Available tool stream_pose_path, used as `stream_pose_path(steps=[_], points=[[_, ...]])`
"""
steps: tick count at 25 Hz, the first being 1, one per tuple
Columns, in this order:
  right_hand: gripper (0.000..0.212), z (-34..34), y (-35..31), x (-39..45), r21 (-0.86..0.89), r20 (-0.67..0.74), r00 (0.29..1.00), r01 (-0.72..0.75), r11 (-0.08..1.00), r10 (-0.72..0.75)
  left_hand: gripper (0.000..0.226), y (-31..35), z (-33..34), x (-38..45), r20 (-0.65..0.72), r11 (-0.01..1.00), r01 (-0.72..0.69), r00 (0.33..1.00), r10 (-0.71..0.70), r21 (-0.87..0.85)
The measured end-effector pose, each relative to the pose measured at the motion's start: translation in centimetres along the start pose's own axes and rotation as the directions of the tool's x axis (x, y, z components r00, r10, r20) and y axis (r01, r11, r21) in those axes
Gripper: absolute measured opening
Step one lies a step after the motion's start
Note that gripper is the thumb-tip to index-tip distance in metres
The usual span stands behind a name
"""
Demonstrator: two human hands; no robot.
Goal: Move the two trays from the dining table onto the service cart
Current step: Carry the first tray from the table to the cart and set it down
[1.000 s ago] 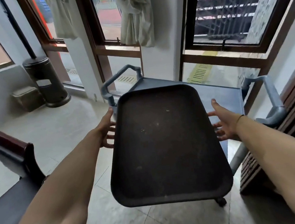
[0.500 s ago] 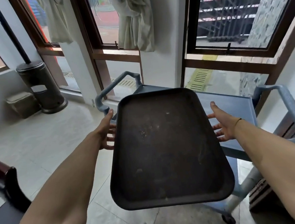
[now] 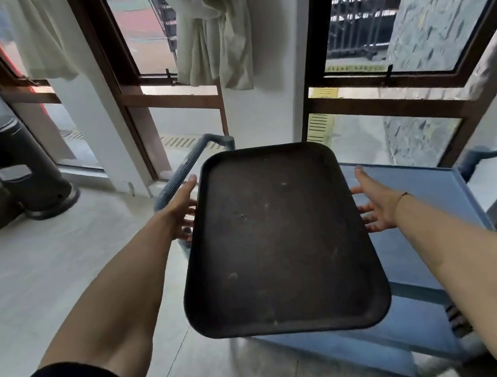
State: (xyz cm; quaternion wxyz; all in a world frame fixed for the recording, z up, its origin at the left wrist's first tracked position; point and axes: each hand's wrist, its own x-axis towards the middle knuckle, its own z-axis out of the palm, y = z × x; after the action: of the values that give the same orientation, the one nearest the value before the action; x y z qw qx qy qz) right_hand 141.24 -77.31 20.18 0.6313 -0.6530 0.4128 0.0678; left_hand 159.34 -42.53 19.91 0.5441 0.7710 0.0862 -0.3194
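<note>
A dark, empty rectangular tray point(image 3: 278, 240) hangs level in front of me, held by its two long sides. My left hand point(image 3: 181, 211) grips the left rim, thumb on top and fingers under it. My right hand point(image 3: 373, 205) holds the right rim the same way. The tray's far half is over the blue service cart point(image 3: 421, 196), whose flat top shows to the right of the tray. The near half of the tray hangs over the floor. No second tray and no dining table are in view.
The cart has a blue handle on its left end point(image 3: 188, 161) and another on its right end point(image 3: 491, 157). Windows and a tied curtain point(image 3: 211, 37) stand behind it. A black patio heater base point(image 3: 19, 168) stands on the tiled floor at left.
I have stepped closer to the cart. The tray has moved forward over the cart's top, still in both hands. The dark chair at lower left has left the view.
</note>
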Motion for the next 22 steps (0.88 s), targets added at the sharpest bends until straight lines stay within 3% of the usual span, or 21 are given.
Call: stream_pose_path(steps=[10, 22], points=[[0.077, 3.2, -1.8, 7.0, 0.083, -0.137, 0.987, -0.073, 0.994, 0.084, 0.077, 6.1, 0.9, 10.4, 0.077, 0.983, -0.037, 0.997, 0.023, 0.180], [0.067, 6.0, 0.1, 13.3, 0.113, -0.111, 0.963, -0.233, 0.966, 0.245, 0.069, 3.6, 3.2, 19.5, 0.110, 0.956, 0.061, 0.989, -0.096, 0.285]])
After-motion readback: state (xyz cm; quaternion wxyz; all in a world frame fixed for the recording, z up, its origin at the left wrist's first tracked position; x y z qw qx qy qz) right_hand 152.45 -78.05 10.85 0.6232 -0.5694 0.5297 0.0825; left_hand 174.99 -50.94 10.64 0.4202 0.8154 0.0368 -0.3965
